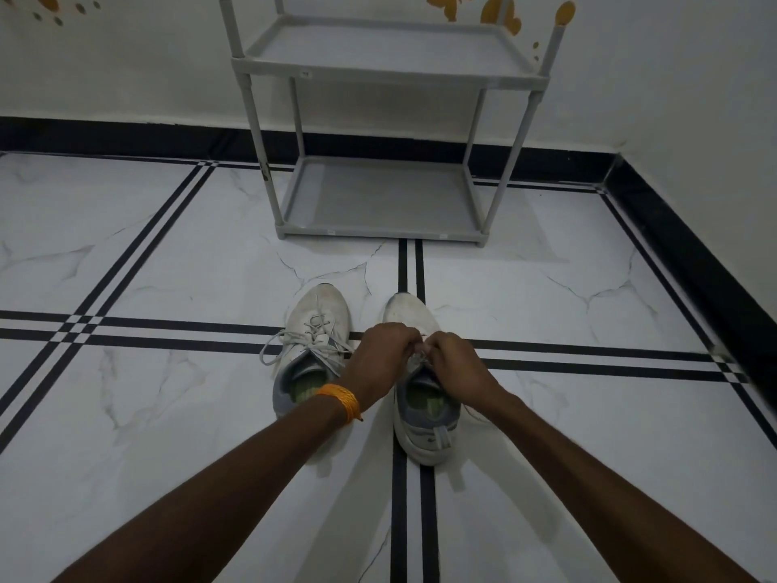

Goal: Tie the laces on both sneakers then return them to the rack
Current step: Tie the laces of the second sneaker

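Two white sneakers with grey collars stand side by side on the tiled floor, toes pointing away from me. The left sneaker (313,330) has a bow with loops trailing to its left. Over the tongue of the right sneaker (424,418) my left hand (384,355) and my right hand (452,357) meet, both pinching its laces (416,358). The knot itself is hidden by my fingers. An orange thread band sits on my left wrist.
A grey two-shelf plastic rack (380,204) stands against the white wall ahead, both shelves bare. A black skirting (689,263) runs along the wall and down the right side. The marble floor (168,267) has black stripe lines.
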